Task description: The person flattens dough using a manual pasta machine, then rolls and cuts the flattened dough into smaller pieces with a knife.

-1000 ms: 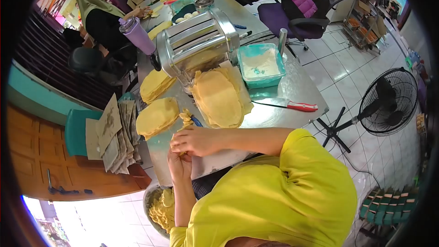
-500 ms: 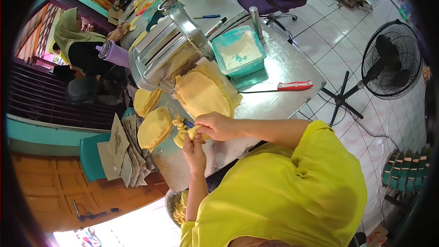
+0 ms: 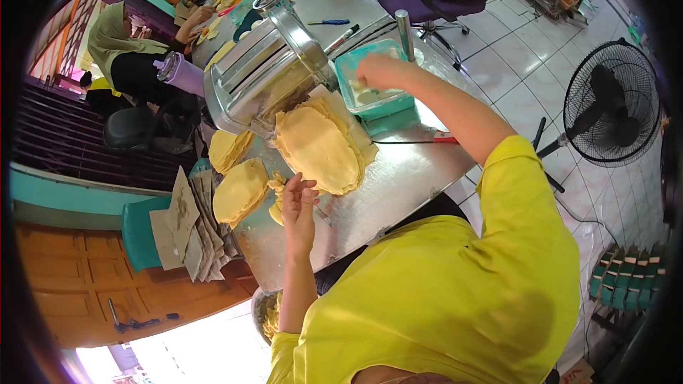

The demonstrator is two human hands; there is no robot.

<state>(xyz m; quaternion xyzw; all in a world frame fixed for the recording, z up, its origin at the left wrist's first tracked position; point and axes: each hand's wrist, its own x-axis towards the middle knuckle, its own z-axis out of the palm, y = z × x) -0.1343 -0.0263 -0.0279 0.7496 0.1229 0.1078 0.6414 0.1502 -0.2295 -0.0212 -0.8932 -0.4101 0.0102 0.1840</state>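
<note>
Right hand (image 3: 379,72) inside teal tub (image 3: 388,107); cannot tell its grip. Left hand (image 3: 297,203) near dough stack (image 3: 320,146), grip loosely apart.

"What colour is the dough stack (image 3: 319,144) at the centre?"
"Pale yellow — and the tub (image 3: 388,109) up and right of it is turquoise."
"The shirt (image 3: 434,281), lower centre?"
"Bright yellow, plain."
"Upper left?"
"A lilac tumbler (image 3: 183,75), a sage-green headscarf (image 3: 107,37)."
"And the floor tiles (image 3: 518,57), upper right?"
"White, crossed by thin dark lines — while the fan (image 3: 610,107) at far right is black."
</note>
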